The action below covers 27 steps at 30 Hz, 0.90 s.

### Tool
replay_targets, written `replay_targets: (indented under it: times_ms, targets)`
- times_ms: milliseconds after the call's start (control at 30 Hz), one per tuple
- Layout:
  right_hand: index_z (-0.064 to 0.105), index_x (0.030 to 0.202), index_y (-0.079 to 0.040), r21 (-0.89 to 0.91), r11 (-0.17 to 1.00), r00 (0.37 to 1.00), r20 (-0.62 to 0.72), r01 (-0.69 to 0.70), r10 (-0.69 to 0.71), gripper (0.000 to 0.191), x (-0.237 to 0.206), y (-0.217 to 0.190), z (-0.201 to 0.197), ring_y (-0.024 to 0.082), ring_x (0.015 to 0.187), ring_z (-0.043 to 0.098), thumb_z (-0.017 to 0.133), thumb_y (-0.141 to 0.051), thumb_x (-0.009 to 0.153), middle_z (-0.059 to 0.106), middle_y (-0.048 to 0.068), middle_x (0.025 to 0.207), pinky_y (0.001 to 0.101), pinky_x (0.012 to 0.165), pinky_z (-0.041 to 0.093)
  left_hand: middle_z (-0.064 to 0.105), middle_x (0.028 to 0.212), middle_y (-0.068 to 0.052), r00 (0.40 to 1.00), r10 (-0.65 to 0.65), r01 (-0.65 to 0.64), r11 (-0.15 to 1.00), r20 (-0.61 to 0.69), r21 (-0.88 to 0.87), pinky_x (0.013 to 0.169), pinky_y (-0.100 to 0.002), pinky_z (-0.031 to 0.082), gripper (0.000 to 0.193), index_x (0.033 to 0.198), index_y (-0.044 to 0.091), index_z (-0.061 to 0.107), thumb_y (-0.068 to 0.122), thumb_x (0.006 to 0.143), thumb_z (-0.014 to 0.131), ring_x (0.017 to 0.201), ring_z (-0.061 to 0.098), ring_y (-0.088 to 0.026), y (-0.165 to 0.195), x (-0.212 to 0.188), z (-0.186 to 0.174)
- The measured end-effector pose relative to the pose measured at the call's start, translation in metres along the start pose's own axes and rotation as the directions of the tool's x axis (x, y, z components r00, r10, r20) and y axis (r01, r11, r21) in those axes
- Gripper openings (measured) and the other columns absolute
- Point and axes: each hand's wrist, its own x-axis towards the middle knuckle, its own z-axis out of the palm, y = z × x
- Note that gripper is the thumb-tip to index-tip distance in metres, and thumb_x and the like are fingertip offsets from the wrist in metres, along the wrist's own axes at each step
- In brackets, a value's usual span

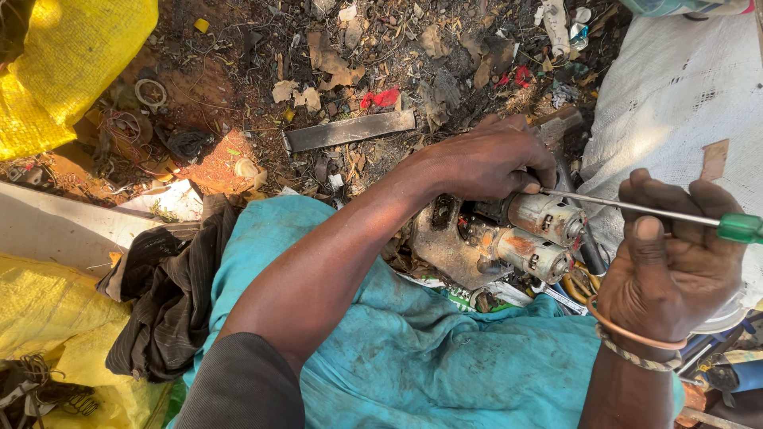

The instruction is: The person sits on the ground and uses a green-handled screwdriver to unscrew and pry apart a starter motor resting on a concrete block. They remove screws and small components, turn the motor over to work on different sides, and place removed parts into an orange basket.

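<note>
The left hand (497, 159) is clamped over the top of a salvaged motor assembly (509, 234), two small rusty cylindrical motors (544, 230) bolted side by side to a corroded metal plate (441, 242), which rests on the person's lap against the teal cloth (413, 342) just above the knees. The right hand (671, 254) is closed around a screwdriver (636, 208) with a green handle (741, 228), its thin shaft running level to the left so that the tip meets the upper motor just under the left fingers. The assembly looks heavy for its size, rigid and gritty with rust, so it should not slip, but its edges are probably sharp and the motor cans could dent if pried hard; the plate and the motor bodies seem the soundest places to grip. The screwdriver is light and stiff, best held at the handle as it is. The left forearm reaches across the lap with the wrist bent down and knuckles up; the right wrist, wearing a copper bangle (636, 332) and a cord band, is raised with the palm turned inward. A flat metal bar (350, 129) lies on the littered ground beyond, with a yellow sack (71, 56) at the left and a white sack (675, 95) at the right.
</note>
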Motion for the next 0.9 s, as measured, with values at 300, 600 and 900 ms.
replay_targets:
  times_ms: [300,600,900]
  targets:
    - [0.058,0.126,-0.003,0.096,0.995,0.996,0.074,0.039,-0.047,0.037,0.001,-0.01,0.014,0.023,0.105,0.073,0.084,-0.003,0.1,0.072,0.016,0.113,0.035,0.101,0.061,0.075,0.108,0.011,1.0,-0.004,0.004,1.0,0.002,-0.003,0.106,-0.049,0.031,0.024,0.109,0.025,0.077,0.03,0.085,0.075,0.114,0.052,-0.02,-0.001,0.002,0.001]
    - [0.06,0.127,0.001,0.011,0.998,0.998,0.027,0.054,-0.055,0.034,0.001,-0.012,0.019,0.026,0.107,0.075,0.083,0.001,0.103,0.071,0.022,0.115,0.0347,0.102,0.063,0.074,0.106,0.01,1.0,-0.019,0.019,1.0,0.001,0.0,0.108,-0.05,0.031,0.019,0.107,0.025,0.078,0.03,0.09,0.07,0.114,0.052,-0.02,-0.001,0.002,0.003]
    - [0.061,0.118,-0.004,0.176,0.979,0.994,-0.02,-0.099,0.105,0.041,0.0,-0.023,0.031,0.022,0.1,0.078,0.084,-0.006,0.084,0.075,0.017,0.102,0.0299,0.09,0.065,0.074,0.108,0.012,0.998,-0.053,0.054,0.998,0.035,-0.012,0.11,-0.051,0.031,0.02,0.108,0.026,0.077,0.03,0.092,0.067,0.113,0.052,-0.019,0.001,0.002,0.001]
